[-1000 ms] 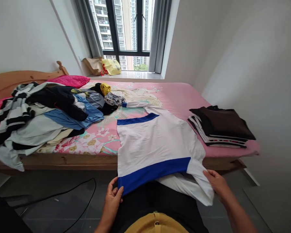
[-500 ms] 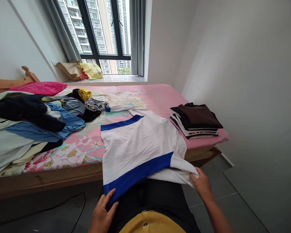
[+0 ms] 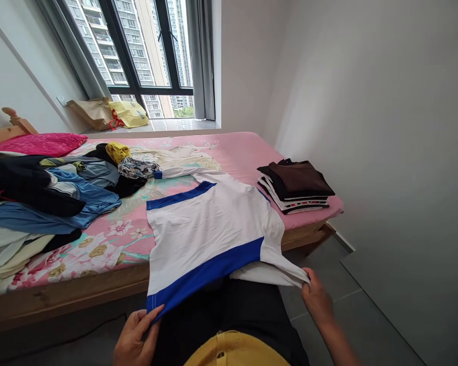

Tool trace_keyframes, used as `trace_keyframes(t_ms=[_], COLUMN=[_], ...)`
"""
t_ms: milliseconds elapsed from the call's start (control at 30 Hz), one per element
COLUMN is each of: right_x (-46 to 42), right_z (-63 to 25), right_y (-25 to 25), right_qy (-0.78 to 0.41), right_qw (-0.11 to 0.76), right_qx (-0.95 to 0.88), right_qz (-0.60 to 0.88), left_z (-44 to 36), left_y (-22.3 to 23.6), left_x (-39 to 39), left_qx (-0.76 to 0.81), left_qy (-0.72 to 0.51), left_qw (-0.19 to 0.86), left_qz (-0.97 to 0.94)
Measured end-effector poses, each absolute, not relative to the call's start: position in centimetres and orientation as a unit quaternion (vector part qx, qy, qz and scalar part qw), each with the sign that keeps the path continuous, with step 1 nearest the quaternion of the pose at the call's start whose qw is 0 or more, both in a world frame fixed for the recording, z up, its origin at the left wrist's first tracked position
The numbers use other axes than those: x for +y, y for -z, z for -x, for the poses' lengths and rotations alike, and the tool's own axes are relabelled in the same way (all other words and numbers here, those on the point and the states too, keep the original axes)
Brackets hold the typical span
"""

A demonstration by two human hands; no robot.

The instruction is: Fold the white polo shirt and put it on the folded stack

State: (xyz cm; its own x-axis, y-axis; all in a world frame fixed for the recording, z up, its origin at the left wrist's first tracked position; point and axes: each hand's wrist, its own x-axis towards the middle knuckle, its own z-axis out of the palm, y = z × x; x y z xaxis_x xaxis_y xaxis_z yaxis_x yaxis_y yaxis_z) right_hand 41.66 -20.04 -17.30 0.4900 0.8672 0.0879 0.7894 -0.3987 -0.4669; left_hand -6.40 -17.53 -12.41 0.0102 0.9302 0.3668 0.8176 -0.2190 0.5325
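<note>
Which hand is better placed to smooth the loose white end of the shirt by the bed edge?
Probably the right hand: it grips that white end of the T-shirt, while the left hand holds the opposite corner of the blue hem.

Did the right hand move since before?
Yes, to the right: the right hand, holding the white T-shirt, was below the folded clothes stack and now sits right of it.

The wooden bed (image 3: 64, 300) had a pink flowered sheet (image 3: 240, 152). On it lay a white T-shirt with blue bands (image 3: 206, 234), and its lower part went over the bed edge. To the left of this T-shirt was a big heap of mixed clothes (image 3: 34, 195), and to the right a stack of folded shirts (image 3: 295, 185). Farther left, behind the heap, lay a bright pink pillow (image 3: 34, 144).
</note>
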Motion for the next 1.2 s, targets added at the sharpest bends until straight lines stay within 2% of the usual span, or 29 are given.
trace_keyframes(t_ms=[167, 367, 600, 700, 900, 967, 1067, 1200], right_x=[-19.3, -16.8, -12.5, -11.2, -11.1, -11.6, -12.2, -13.0], right_z=[-41.5, -35.7, -31.7, -32.0, -33.4, -34.1, -35.4, -37.2], right_y=[17.7, 17.3, 17.8, 18.1, 16.9, 15.8, 13.8, 12.0], right_qy=[-0.004, 0.048, 0.063, 0.042, -0.091, -0.118, -0.133, -0.159], right_qw=[0.2, 0.279, 0.307, 0.332, 0.432, 0.419, 0.354, 0.283], right_qx=[-0.559, -0.643, -0.61, -0.624, -0.624, -0.625, -0.674, -0.737], right_qz=[0.805, 0.712, 0.727, 0.706, 0.645, 0.648, 0.635, 0.593], left_z=[6.9, 6.0, 5.8, 5.7, 6.8, 7.0, 7.1, 7.4], left_y=[13.3, 12.7, 9.8, 8.6, 9.0, 9.3, 8.7, 7.4], left_x=[-17.3, -17.7, -17.6, -17.5, -17.4, -17.6, -18.2, -19.0], left_qx=[0.623, 0.628, 0.623, 0.618, 0.624, 0.619, 0.614, 0.61], left_qy=[-0.332, -0.338, -0.336, -0.35, -0.324, -0.311, -0.308, -0.259], left_qw=[0.056, 0.07, 0.066, 0.05, 0.064, 0.093, 0.145, 0.262], left_qz=[-0.706, -0.698, -0.704, -0.702, -0.708, -0.715, -0.712, -0.702])
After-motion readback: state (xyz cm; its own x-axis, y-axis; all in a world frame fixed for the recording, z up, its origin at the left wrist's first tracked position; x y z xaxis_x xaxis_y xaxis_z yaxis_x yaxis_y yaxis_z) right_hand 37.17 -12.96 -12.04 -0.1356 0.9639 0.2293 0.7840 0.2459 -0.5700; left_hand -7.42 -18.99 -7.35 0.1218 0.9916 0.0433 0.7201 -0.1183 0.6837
